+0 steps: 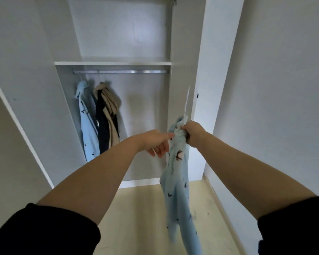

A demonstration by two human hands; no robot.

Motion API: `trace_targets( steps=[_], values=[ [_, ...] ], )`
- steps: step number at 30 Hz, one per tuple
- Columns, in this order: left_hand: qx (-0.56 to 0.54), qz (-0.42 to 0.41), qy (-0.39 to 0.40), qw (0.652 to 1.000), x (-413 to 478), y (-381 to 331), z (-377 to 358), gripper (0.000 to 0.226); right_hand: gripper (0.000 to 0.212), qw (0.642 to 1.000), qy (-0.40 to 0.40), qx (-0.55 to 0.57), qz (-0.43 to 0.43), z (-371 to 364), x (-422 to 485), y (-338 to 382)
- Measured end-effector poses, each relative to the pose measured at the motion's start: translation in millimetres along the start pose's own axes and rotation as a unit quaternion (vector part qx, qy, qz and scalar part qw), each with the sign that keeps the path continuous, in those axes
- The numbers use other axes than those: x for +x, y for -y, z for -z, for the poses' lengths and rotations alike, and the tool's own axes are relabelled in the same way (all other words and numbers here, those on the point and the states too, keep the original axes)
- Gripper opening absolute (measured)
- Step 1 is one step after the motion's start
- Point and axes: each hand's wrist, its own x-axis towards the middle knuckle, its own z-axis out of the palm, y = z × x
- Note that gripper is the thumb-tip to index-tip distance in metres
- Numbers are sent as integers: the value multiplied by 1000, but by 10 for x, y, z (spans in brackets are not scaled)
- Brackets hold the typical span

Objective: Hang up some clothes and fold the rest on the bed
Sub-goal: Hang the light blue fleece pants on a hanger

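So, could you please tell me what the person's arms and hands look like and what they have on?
Both arms are in black sleeves. The left sleeve and right sleeve end near the elbows, leaving the forearms bare. The left hand and right hand are bare too, with no gloves, rings, watch or bracelets visible.

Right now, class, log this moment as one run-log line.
step: hanging | right hand: grips light blue garment on white hanger | left hand: at its top, grip unclear | rail: clothes hang at left
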Motion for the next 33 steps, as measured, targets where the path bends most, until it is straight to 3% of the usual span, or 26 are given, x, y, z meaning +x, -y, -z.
trace_targets(
  steps=[4, 6, 10, 12, 15, 21, 28, 33],
  values=[
    [101, 19, 41, 994, 43, 311, 411, 50, 29, 1000, -6, 23, -17, -617, 404, -38],
    [105, 18, 38, 994, 137, 425, 572, 43, 39, 999, -4, 26, -33, -855, 621, -48],
    [65, 21, -22, 997, 425, 672, 829, 21, 31, 999, 16, 9, -38, -1269, 1066, -69],
    [76, 19, -68, 995, 649, 840, 963, 28, 24, 999, 23, 23, -37, -1453, 1306, -75],
    [121, -11, -146, 982, 1063, 1101, 1252, 44, 49, 997, 46, 54, -24, -1750, 1772, -13],
    [106, -33, -202, 973, 1892, 1344, 2011, 44, 21, 994, 83, 39, -53, -2330, 2829, 163],
    [98, -13, -285, 953, 2800, 1787, 2896, 37, 15, 996, 78, -35, -23, -2864, 3998, 374],
    [16, -11, -322, 946, 3349, 2062, 3505, 43, 18, 994, 89, -41, -50, -3266, 4601, 349]
  ],
)
